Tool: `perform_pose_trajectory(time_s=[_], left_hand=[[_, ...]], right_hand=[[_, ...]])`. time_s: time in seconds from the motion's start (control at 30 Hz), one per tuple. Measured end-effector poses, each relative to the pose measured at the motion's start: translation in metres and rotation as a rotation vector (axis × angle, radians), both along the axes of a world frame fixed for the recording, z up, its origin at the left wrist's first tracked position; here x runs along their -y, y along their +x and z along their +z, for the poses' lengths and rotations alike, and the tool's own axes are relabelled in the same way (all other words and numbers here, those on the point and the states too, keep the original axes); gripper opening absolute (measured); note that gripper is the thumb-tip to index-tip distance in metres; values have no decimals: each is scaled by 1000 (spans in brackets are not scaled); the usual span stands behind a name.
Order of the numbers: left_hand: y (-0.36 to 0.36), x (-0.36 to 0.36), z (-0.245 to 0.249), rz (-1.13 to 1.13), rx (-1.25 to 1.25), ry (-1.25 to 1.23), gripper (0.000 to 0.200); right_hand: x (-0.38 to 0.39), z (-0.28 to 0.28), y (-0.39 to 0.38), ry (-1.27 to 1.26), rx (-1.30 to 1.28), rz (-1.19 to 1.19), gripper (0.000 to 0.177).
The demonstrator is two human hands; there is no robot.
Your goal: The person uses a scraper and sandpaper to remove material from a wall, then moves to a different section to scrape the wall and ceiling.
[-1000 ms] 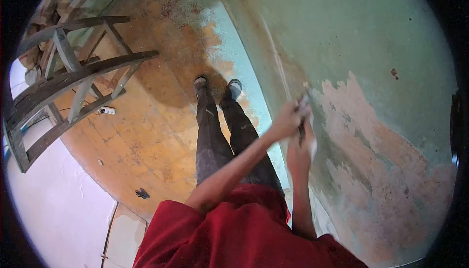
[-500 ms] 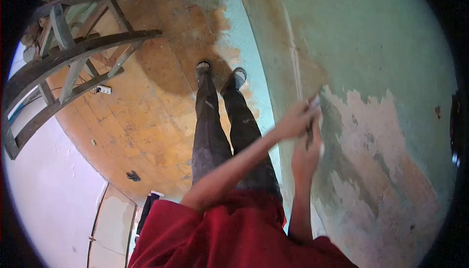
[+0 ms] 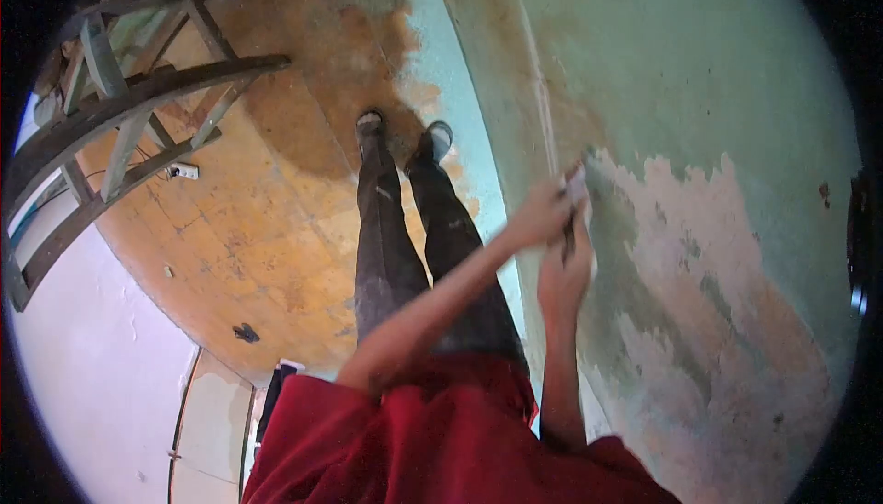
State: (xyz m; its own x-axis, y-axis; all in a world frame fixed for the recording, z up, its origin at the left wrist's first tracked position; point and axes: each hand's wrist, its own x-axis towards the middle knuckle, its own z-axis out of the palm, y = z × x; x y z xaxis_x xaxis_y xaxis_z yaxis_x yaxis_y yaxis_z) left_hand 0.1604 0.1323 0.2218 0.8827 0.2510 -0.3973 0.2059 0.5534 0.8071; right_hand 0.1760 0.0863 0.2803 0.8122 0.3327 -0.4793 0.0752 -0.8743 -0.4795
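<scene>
Close against the green wall, my left hand is closed around the upper part of a scraper with a pale, flat blade end. My right hand grips the same tool lower down, where a dark strip of it shows between the fingers. Both hands are slightly smeared by motion. The blade end points up at the edge of a bare, pinkish patch, where the green coat is off the wall. A pale vertical streak runs along the wall above my hands.
A wooden ladder leans at the upper left. On the worn orange floor lie a white power strip and a small dark object. My sandalled feet stand near the wall's base. A whitish wall rises at the left.
The whole view has shifted slightly, so wall, floor and ladder sit a little further left and the wall patch higher. Both hands keep their hold on the scraper near the patch edge.
</scene>
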Motion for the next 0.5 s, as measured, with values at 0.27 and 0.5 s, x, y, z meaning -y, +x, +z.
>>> perform_pose_trajectory(time_s=[0.27, 0.5], left_hand=[[16, -35, -56, -161, -188, -183, 43], [9, -33, -34, -109, -84, -90, 46]], right_hand=[[-12, -11, 11, 58, -125, -56, 49], [3, -13, -7, 213, 41, -91, 51]])
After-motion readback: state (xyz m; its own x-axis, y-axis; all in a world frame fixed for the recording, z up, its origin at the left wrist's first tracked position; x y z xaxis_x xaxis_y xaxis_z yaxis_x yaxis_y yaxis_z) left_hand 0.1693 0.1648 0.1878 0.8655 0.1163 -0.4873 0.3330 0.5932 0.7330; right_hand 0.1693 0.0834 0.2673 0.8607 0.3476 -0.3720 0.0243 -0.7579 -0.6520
